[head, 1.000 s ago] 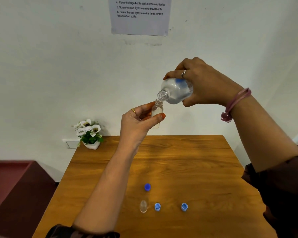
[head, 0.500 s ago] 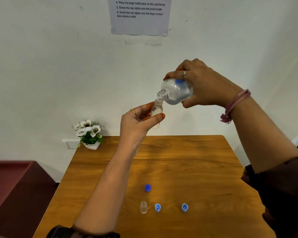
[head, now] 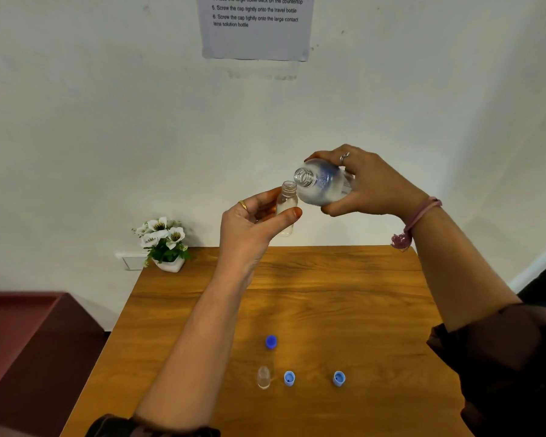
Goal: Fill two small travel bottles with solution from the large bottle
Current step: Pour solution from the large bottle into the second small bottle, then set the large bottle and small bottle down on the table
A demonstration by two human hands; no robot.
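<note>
1. Three blue caps lie on the wooden table [head: 344, 279], well below both hands: a dark cap [head: 271, 341], a light cap [head: 289, 378] and another light cap [head: 339, 378]. Just left of the nearer light cap stands a second small bottle [head: 264, 377], uncapped; being clear, it does not show whether it holds any liquid.
2. Dark sleeves cut off both forearms at the frame's lower edge.
3. The left hand [head: 249, 225] is raised, thumb and fingers pinching a small bottle [head: 286, 209] upright; the fingers hide part of its body, and its fill level is hard to read.
4. The right hand [head: 369, 184], just right of and above the left, wraps around the large bottle [head: 322, 184], tipped with its open mouth toward the camera, beside the small bottle's neck. The palm hides its base. No stream is discernible.
5. A flower pot [head: 166, 244] sits at the table's far left corner.
6. A paper sheet [head: 256, 29] on the wall is cut off at the top.
</note>
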